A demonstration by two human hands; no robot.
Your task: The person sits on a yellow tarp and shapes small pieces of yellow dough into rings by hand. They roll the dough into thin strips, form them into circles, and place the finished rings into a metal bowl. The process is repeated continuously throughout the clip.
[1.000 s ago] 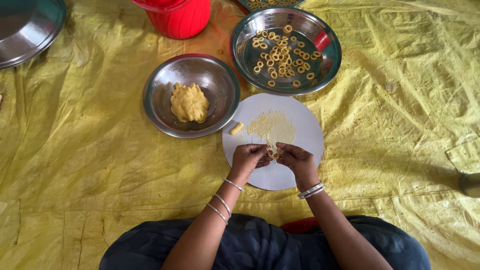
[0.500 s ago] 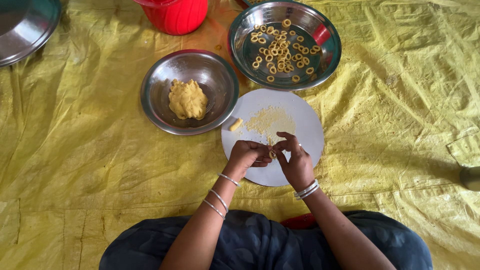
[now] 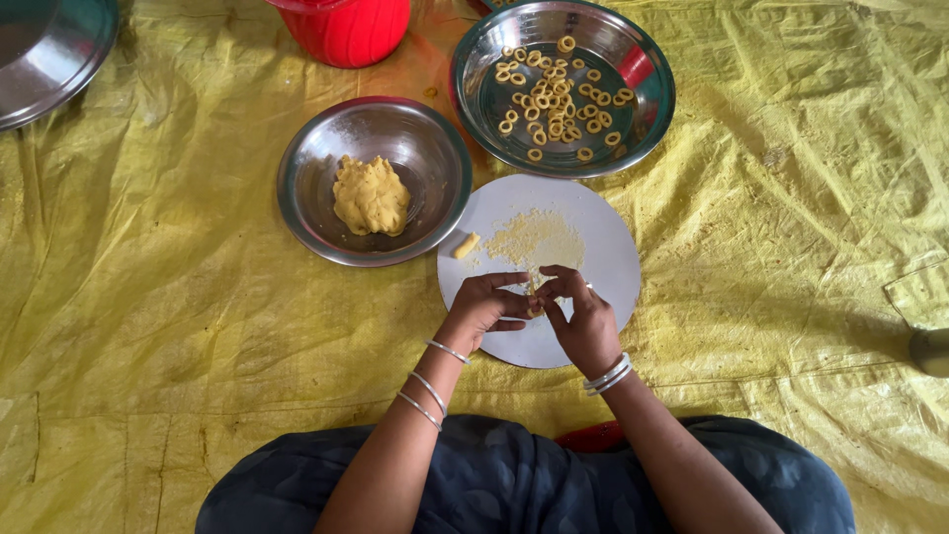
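Both hands meet over the near half of the round white board (image 3: 593,222), the left hand (image 3: 481,305) and right hand (image 3: 581,318) pinching a small bit of yellow dough (image 3: 535,309) between fingertips, held low so crumbs fall on the board. It looks soft and pale yellow, like the dough lump (image 3: 370,195) in the steel bowl (image 3: 306,158) to the left; finished little rings (image 3: 554,94) lie in the steel dish (image 3: 652,109) beyond.

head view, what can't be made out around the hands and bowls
- Dough piece between left hand and right hand: head view, fingers cover it, shape unclear.
- Red bucket: cut by top edge.
- Steel plate: cut by left corner.
- Grey object: cut by right edge, kind unclear.
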